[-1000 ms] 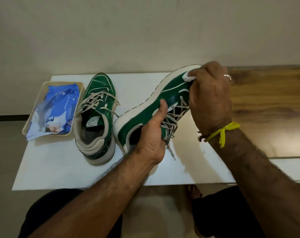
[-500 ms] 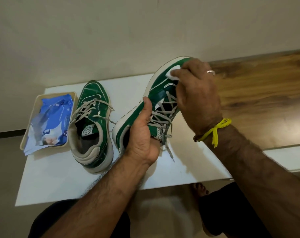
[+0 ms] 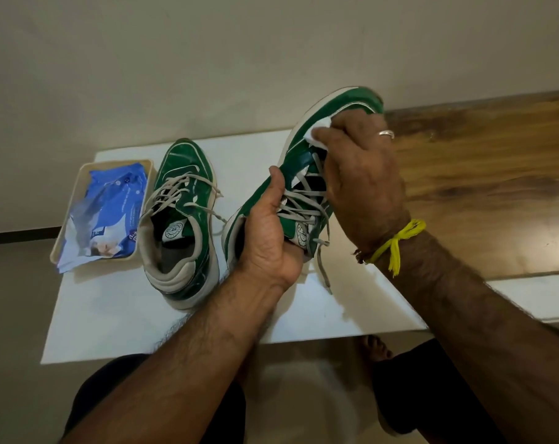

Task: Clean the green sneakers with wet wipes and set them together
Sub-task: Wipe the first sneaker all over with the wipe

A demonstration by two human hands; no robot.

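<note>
Here, one green sneaker (image 3: 307, 161) is held up off the white table (image 3: 118, 315), toe raised toward the far wall, heel low and near. The left hand (image 3: 268, 245) grips it round the heel collar, thumb up along the side by the grey laces. The right hand (image 3: 358, 174) presses a white wet wipe (image 3: 318, 131) against the upper near the toe, fingers curled over the wipe; a silver ring and a yellow wrist thread show on that hand.

The second green sneaker (image 3: 182, 225) stands on the table just left of the held one, toe pointing far, laces loose. Both tongues carry a round white badge; its lettering is too small to read.

Far left, a beige tray (image 3: 83, 184) holds a blue wet wipes pack (image 3: 108, 209); its print is illegible. A wooden surface (image 3: 483, 187) lies to the right.
</note>
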